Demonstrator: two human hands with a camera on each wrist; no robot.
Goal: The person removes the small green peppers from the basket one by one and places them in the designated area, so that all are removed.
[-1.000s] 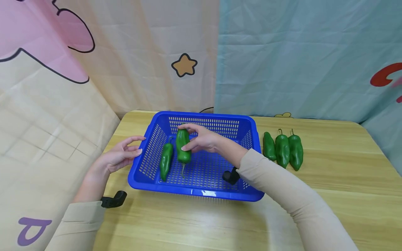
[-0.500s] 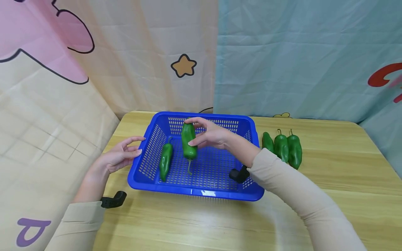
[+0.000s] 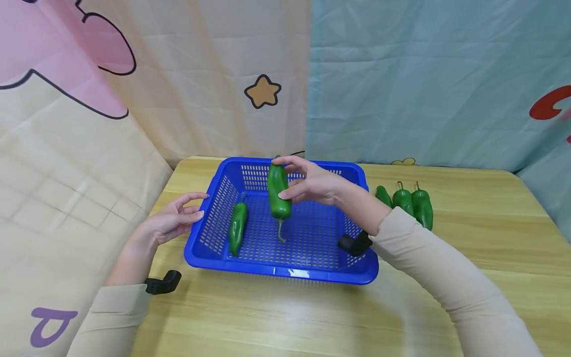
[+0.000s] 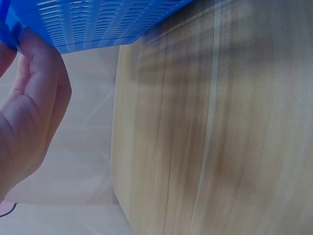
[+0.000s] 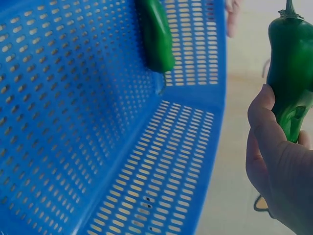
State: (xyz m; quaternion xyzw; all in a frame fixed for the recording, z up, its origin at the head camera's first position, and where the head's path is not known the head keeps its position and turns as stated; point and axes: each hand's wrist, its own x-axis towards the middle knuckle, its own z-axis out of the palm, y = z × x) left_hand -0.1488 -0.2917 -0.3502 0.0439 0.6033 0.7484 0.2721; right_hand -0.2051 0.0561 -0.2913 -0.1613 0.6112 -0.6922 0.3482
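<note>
Cream cartoon-print cloth [image 3: 214, 64] hangs left, pale blue cloth [image 3: 410, 84] right, behind a wood-grain table [image 3: 267, 317]. The left hand [image 3: 170, 221] pinches the left rim of a slotted blue plastic basket [image 3: 325, 276]; inside, near that side, lies a slender green pepper [image 3: 238, 228]. The right hand [image 3: 317, 184] grips a plump, glossy green pepper [image 3: 276, 186] above the basket, its curved stem toward the person. Three more green peppers [image 3: 403, 200] lie side by side on the table at right.

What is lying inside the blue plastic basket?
Inside the blue plastic basket, one green pepper lies near the left side. The right hand holds a second green pepper above the basket. In the head view, this hand, its forearm and pepper hide parts of the interior.
</note>
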